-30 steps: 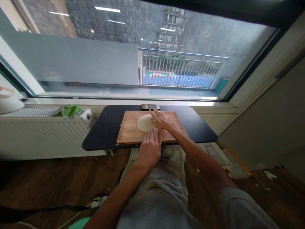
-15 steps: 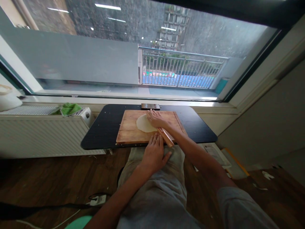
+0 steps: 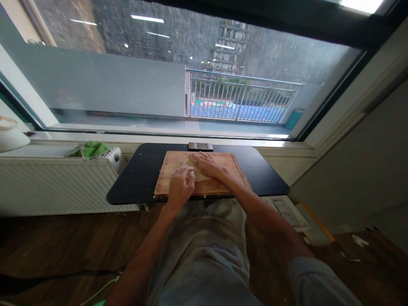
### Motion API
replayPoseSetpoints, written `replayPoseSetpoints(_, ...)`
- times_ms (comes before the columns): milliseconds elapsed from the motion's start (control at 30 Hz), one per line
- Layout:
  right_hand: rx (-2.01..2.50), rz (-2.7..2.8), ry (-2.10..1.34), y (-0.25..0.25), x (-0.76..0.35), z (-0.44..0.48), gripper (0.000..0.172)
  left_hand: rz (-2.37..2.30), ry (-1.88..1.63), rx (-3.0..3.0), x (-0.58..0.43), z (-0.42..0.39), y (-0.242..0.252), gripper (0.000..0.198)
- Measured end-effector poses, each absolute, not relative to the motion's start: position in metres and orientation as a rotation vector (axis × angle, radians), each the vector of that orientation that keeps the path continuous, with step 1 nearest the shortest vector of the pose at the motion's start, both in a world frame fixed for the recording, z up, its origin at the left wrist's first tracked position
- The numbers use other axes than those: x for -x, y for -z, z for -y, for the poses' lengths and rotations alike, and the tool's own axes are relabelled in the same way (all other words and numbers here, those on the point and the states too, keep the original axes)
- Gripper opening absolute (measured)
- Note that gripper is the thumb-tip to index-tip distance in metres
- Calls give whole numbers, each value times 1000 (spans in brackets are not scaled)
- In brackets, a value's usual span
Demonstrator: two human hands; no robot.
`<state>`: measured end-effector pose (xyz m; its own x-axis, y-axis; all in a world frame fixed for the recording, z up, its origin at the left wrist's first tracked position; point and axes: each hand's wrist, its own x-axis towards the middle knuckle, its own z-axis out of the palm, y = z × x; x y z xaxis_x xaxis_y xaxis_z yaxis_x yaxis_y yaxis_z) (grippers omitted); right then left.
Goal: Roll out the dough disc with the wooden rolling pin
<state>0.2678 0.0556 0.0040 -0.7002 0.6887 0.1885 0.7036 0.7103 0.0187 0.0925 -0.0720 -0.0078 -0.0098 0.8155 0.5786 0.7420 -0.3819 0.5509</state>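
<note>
A flat round of pale dough (image 3: 199,174) lies on a wooden board (image 3: 170,160), which rests on a small black table (image 3: 140,172) in front of my lap. My left hand (image 3: 180,185) sits at the dough's near left edge, its fingers curled onto the rim. My right hand (image 3: 207,164) lies flat on the dough's far side with its fingers stretched out to the left. Both hands cover most of the dough. No rolling pin shows.
A small dark flat object (image 3: 200,146) lies at the table's far edge under the window sill. To the left stands a white radiator (image 3: 47,180) with a green cloth (image 3: 92,148) on top. A cable (image 3: 98,290) runs over the wooden floor.
My left hand has moved up from the board's near edge onto the dough's left rim. The wooden rolling pin that showed under my right hand is out of sight.
</note>
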Motion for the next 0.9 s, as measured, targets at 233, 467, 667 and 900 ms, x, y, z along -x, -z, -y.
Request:
replayPoseSetpoints(233, 942, 2794, 89, -12, -265, -55, 56, -1909, -1446, -1980, -48, 35, 13, 40)
replayPoseSetpoints(467, 800, 2773, -85, -13, -258, -36, 58, -1799, -1308, -2122, -55, 13, 11, 47)
replayPoseSetpoints(667, 933, 2482, -218, -8, -263, -26, 46, -1557, -985, -2477, -58, 13, 23, 48)
replayPoseSetpoints(900, 1205, 2421, -3, -8, -304, 3, 33, -1658, -729, -2578, -50, 9, 18, 38)
